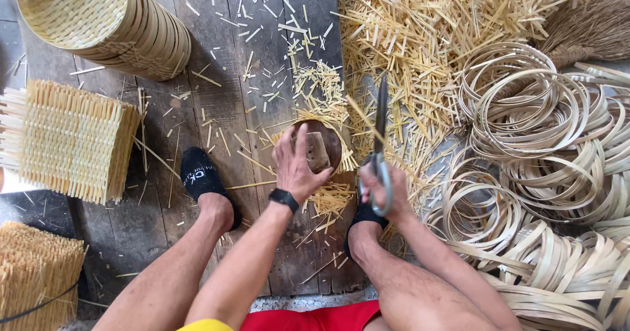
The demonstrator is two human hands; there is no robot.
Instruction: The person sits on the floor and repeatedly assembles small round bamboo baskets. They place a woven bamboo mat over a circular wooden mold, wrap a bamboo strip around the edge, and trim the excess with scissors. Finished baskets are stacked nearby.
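My left hand [296, 163] presses down on a round brown wooden form [326, 142] that sits over a woven bamboo mat, whose strip ends stick out around the form [328, 117]. My right hand [386, 188] grips the handles of large grey scissors [380, 127], blades pointing away from me and shut, just right of the form. A black band is on my left wrist. Both my feet in black socks rest on the wooden boards either side of the work.
A stack of finished woven baskets [105, 22] lies at the top left. Flat woven squares [65, 137] are piled at left. Many bamboo rings [538, 127] fill the right side. Cut bamboo scraps [407, 35] litter the boards; a broom [590, 22] lies top right.
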